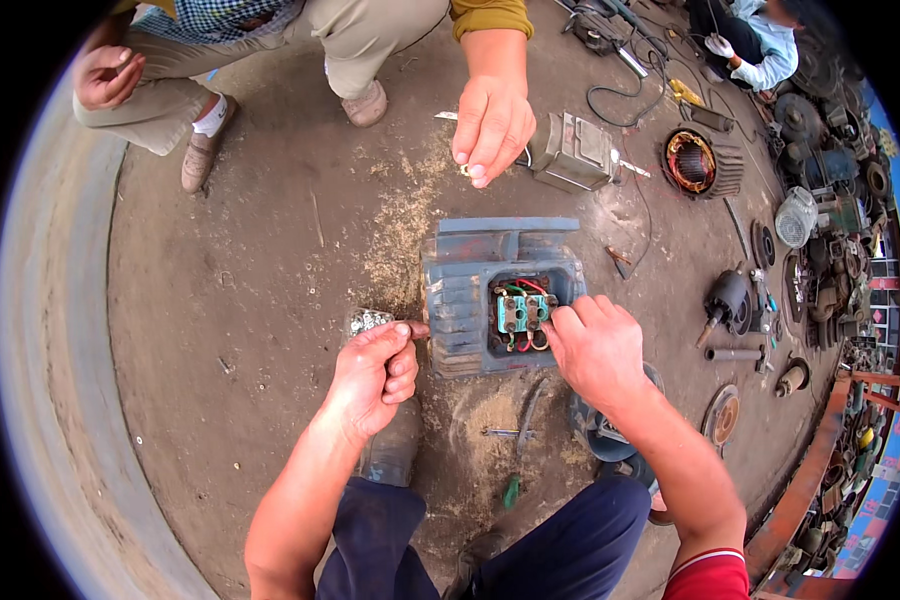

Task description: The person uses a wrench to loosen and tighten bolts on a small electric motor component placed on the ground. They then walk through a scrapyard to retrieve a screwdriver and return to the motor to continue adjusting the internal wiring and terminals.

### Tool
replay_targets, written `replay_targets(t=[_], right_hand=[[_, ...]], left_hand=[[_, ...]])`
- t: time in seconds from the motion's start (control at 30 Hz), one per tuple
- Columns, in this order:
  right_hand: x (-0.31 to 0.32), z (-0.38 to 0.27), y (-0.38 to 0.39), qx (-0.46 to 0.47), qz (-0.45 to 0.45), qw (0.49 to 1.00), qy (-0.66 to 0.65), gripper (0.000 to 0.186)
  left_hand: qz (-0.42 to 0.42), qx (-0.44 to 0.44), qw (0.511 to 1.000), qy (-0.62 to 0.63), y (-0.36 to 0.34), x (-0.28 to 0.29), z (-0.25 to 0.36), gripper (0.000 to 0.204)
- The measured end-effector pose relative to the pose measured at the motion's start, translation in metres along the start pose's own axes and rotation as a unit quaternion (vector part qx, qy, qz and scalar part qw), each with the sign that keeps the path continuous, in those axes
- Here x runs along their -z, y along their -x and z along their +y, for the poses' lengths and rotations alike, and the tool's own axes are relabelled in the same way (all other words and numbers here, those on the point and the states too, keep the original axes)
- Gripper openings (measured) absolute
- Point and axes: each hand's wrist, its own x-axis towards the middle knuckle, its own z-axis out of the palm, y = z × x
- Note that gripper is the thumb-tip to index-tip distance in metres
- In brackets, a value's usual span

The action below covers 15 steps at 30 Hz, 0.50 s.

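Note:
In front of me on the ground lies a blue-grey ribbed electric motor (455, 330) with its terminal box open. Inside the box is a teal terminal block (523, 313) with red, green and pale wires around it. At the box's right edge, my right hand (600, 345) has its fingers pinched; what they hold is hidden. My left hand (378, 372) is closed beside the motor's left side, and what is in it is unclear. Beyond the motor, a co-worker's hand (495, 120) pinches a small brass-coloured piece (465, 170).
Behind my left hand is a pile of small whitish parts (368, 320). A green-handled tool (511, 492) lies between my feet. A grey metal box (575, 152) and an opened stator (690, 160) stand at the far right, with heaped motor parts (830, 230) along the right side.

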Motion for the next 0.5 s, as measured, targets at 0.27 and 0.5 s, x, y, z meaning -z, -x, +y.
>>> replay_targets(t=[0.27, 0.5], right_hand=[[0.002, 0.006, 0.004, 0.024, -0.012, 1.000, -0.007, 0.021], [0.000, 0.004, 0.008, -0.036, -0.045, 0.998, -0.023, 0.022]], left_hand=[[0.003, 0.010, 1.000, 0.013, 0.000, 0.004, -0.013, 0.022], [-0.001, 0.023, 1.000, 0.000, 0.000, 0.006, -0.024, 0.021]])
